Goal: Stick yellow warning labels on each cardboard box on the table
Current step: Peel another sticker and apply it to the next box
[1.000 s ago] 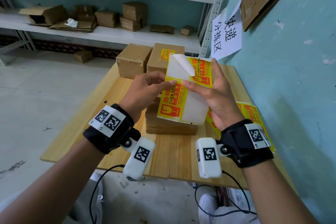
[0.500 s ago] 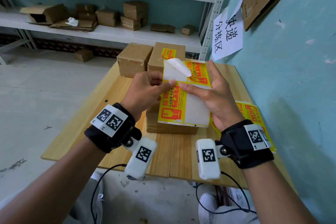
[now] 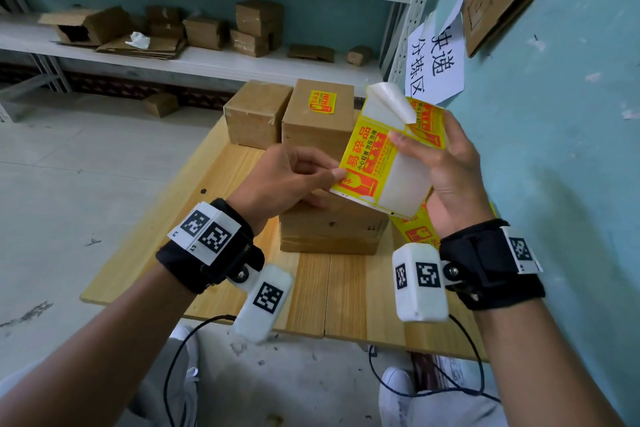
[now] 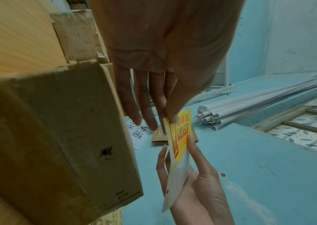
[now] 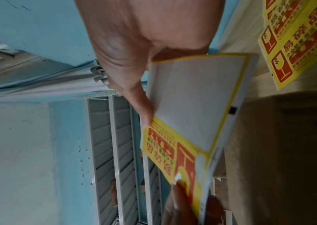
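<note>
I hold a sheet of yellow warning labels (image 3: 379, 163) above the near cardboard box (image 3: 332, 229). My right hand (image 3: 446, 166) grips the sheet (image 5: 192, 106) from the right, thumb on its front. My left hand (image 3: 291, 177) pinches the lower left corner of a yellow label (image 4: 181, 130) on that sheet. The sheet's top flap is peeled bare and curls over. At the back of the table stand a plain box (image 3: 256, 113) and a taller box (image 3: 318, 121) bearing a yellow label (image 3: 322, 101).
More label sheets (image 3: 415, 229) lie on the wooden table (image 3: 214, 177) under my right wrist, beside the blue wall (image 3: 554, 149). Shelves (image 3: 207, 59) with several boxes stand behind the table. A paper sign (image 3: 436, 59) hangs on the wall.
The sheet has tilted and shifted to the right. My left hand slid down from the sheet's middle to pinch its lower left corner; the right hand moved right with it.
</note>
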Demonstrator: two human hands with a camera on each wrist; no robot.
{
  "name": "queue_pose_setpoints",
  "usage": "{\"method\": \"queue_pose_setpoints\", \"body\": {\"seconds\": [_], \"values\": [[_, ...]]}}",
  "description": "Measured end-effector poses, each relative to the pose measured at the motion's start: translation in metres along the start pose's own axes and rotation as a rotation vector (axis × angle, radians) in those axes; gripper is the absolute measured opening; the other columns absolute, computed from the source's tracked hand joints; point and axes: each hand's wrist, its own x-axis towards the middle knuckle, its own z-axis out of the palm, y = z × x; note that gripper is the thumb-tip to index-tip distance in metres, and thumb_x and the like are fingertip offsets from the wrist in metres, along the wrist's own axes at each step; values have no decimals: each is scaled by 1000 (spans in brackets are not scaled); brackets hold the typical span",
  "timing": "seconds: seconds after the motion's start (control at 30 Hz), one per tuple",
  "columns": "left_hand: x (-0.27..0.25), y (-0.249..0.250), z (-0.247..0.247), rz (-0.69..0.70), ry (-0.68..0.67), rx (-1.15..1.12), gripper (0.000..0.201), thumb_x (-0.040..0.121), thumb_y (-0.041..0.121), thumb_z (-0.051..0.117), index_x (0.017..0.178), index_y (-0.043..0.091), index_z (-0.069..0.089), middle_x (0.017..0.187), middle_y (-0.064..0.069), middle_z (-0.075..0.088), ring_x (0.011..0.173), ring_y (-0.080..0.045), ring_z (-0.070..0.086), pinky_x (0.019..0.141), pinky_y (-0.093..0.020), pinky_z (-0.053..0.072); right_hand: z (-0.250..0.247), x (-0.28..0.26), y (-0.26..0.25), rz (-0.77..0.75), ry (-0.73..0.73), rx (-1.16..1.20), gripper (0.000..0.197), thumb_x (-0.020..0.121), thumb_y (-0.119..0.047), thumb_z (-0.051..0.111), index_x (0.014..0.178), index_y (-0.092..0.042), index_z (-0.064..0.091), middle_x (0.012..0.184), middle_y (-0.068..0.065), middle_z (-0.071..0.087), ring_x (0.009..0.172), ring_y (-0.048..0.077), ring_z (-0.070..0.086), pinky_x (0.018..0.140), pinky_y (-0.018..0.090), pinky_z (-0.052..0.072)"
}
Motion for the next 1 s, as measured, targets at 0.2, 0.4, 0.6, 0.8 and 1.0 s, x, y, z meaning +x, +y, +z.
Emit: {"method": "queue_pose_setpoints", "body": {"seconds": [0.2,0.4,0.6,0.8,1.0], "values": [[2,1,0,80,156,-24,11,90,13,65,95,4,67,93,-13,73,71,-12,70,57,-23,57,-1,4,4,89,13,-93,116,72,-36,85,158,-28,7,102,-27,69,105,-2,66,101,37,51],[6,3,-5,54,201,-102,19,92,16,63,106,4,65,98,-17,70,74,-18,72,60,-24,56,6,-4,5,-467,-17,-658,47,89,-32,71,134,-22,59,123,-4,60,115,9,58,102,31,47],[4,8,-1,69,159,-161,26,93,15,61,112,-1,64,99,-16,71,75,-16,72,67,-22,56,26,-16,14,-673,-301,-821,30,91,-20,70,120,-18,71,127,-5,66,121,10,58,105,32,47],[2,8,-2,63,65,-280,30,86,6,67,114,-5,62,107,-22,70,94,-25,71,84,-29,57,24,-15,15,-707,-209,-730,30,88,-11,73,118,-10,72,118,0,72,111,7,65,98,25,52],[1,6,0,115,66,-292,22,83,2,68,103,-7,65,107,-26,68,96,-27,70,86,-27,55,25,-16,15,-702,-180,-706,21,90,-10,71,111,-8,74,111,0,74,104,6,67,94,21,53]]}}
